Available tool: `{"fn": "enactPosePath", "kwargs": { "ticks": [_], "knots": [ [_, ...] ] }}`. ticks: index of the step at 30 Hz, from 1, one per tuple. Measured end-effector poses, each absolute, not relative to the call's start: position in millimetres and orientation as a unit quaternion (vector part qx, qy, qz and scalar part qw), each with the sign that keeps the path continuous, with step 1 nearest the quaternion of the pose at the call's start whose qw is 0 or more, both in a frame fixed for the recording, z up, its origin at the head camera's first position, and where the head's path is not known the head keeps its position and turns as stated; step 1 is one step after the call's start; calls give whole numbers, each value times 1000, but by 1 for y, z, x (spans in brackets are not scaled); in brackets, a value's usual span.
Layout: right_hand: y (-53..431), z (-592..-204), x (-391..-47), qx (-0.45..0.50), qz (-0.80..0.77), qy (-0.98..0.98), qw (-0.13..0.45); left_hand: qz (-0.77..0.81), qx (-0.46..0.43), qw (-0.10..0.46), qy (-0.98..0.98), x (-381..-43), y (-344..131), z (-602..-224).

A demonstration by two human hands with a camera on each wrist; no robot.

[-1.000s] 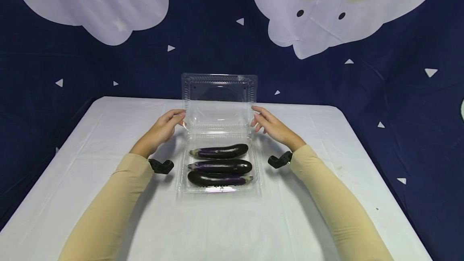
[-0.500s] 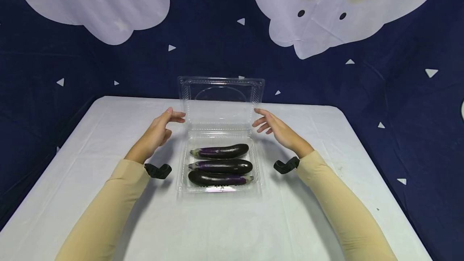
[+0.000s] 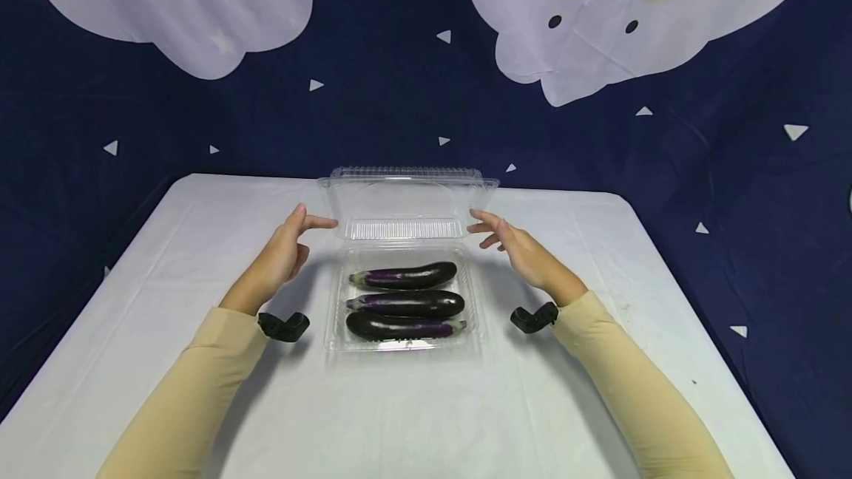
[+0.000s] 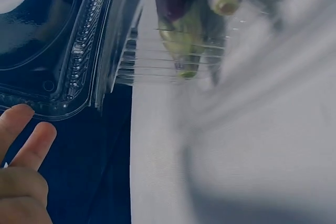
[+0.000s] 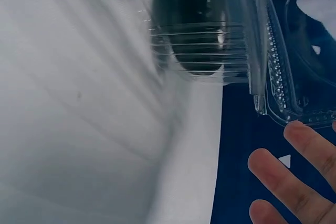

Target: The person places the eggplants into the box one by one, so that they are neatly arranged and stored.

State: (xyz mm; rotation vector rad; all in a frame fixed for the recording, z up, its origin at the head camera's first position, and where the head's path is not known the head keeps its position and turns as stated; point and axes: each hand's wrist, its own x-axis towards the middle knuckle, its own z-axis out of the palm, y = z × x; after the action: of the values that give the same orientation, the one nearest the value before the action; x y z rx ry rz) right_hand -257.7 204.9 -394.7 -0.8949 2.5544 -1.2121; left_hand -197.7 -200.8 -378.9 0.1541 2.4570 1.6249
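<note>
Three dark purple eggplants [image 3: 407, 304] lie side by side in the base [image 3: 330, 320] of a clear plastic clamshell box. Its hinged lid [image 3: 399, 202] stands up at the far side, leaning forward over the base. At the lid's left edge is my left hand [image 3: 279, 253], index finger stretched out towards it. My right hand [image 3: 524, 251] is at the right edge with its fingers spread. In the left wrist view, fingertips [image 4: 39, 135] meet or nearly meet the lid's rim [image 4: 76, 111]. A fingertip [image 5: 296, 129] is likewise by the rim in the right wrist view.
The box sits on a white-covered table [image 3: 413, 420]. Behind it hangs a dark blue cloth [image 3: 399, 58] with clouds and small white triangles. Black wrist devices [image 3: 284, 326] sit under both wrists.
The lid has swung forward from near upright, its free edge coming lower and nearer. Both hands have moved slightly back and outward, and the left fingers have changed from pinching the lid's edge to pointing.
</note>
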Motion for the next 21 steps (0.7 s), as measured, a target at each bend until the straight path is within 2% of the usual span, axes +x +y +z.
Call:
{"fn": "enactPosePath", "kwargs": {
  "ticks": [7,16,21],
  "knots": [
    [208,-393,-246,-313,-400,858,70,532,57,70,842,-188,-199,-383],
    [212,-399,-229,-295,-404,865,38,510,36,85,855,-169,-190,-382],
    [211,-401,-221,-300,-409,861,36,474,38,68,877,-158,-187,-386]
  ]
}}
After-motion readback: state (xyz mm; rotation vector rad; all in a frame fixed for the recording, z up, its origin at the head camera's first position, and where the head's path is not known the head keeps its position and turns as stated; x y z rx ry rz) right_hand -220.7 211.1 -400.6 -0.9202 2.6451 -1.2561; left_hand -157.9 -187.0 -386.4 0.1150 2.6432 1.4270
